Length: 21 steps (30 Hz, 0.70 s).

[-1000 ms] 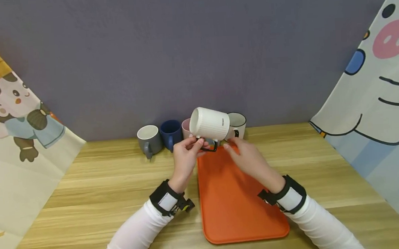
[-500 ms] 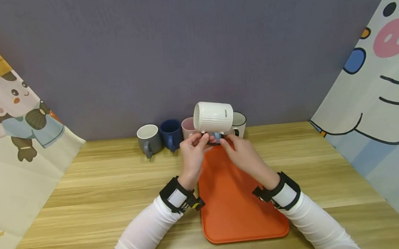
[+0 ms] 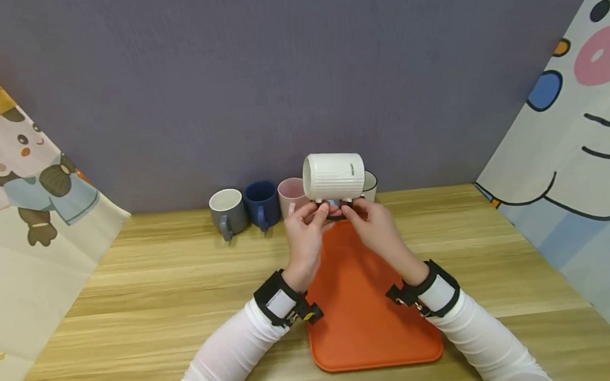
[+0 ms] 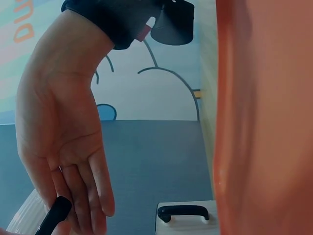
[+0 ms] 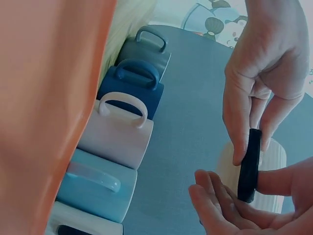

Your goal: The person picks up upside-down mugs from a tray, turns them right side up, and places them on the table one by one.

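A white ribbed mug (image 3: 333, 176) lies on its side in the air over the far end of the orange tray (image 3: 362, 302). Its black handle (image 5: 248, 164) points down. My left hand (image 3: 320, 211) pinches the handle from the left, seen in the right wrist view as the left hand (image 5: 266, 83) gripping the handle's top. My right hand (image 3: 355, 210) holds the handle from the right, with its fingers (image 5: 217, 203) curled under the lower end. The left wrist view shows the right hand's palm (image 4: 63, 147) against the handle (image 4: 55, 217).
A row of mugs stands against the purple back wall: grey (image 3: 227, 209), navy (image 3: 261, 202), pink (image 3: 291, 193), light blue (image 5: 93, 188) and a white one with a black handle (image 4: 186, 215). Cartoon curtains hang at both sides of the wooden table (image 3: 159, 278).
The white mug has shifted slightly right and turned level. My left hand followed it, and my right hand closed in on the handle.
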Motion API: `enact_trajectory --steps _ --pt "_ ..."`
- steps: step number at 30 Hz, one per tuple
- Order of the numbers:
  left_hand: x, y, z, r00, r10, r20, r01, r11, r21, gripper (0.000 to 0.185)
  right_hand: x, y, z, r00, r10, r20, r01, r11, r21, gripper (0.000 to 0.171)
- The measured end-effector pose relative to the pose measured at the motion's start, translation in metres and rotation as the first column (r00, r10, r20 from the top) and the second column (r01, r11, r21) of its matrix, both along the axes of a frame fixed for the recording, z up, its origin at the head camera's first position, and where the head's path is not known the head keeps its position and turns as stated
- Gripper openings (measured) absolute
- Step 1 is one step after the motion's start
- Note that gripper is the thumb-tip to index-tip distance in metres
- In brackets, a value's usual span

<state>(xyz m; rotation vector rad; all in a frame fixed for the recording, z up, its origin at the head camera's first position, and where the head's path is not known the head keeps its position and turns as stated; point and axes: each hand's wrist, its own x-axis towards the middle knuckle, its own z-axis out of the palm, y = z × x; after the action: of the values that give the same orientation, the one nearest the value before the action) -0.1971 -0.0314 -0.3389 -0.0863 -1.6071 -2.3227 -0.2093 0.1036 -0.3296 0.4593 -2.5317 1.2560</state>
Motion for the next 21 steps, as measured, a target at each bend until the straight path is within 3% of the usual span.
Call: enact_trajectory --steps 6,14,18,21 --pt "-0.0005 0.0016 -0.0029 1.000 0.002 -0.001 -0.002 1.000 -0.015 0.019 0.0006 0.0004 -0.0003 1.000 -0.009 0.026 0.009 1.000 -0.026 0.023" --pt "-0.0002 0.0002 -0.0067 0.999 0.019 0.050 -0.016 0.998 -0.064 0.021 0.0004 0.0014 0.0007 0.991 0.055 0.121 -0.028 0.977 -0.212 0.028" --pt "-0.0013 -0.0001 -0.0064 0.998 0.019 0.056 -0.014 0.997 -0.077 0.023 -0.0006 0.0000 0.0024 0.973 0.113 0.201 -0.039 0.940 -0.340 0.031" --pt "-0.0028 0.0000 -0.0060 0.999 0.019 0.048 -0.015 0.997 -0.078 0.023 -0.0008 -0.0023 0.0034 0.954 0.176 0.243 -0.041 0.878 -0.477 0.030"
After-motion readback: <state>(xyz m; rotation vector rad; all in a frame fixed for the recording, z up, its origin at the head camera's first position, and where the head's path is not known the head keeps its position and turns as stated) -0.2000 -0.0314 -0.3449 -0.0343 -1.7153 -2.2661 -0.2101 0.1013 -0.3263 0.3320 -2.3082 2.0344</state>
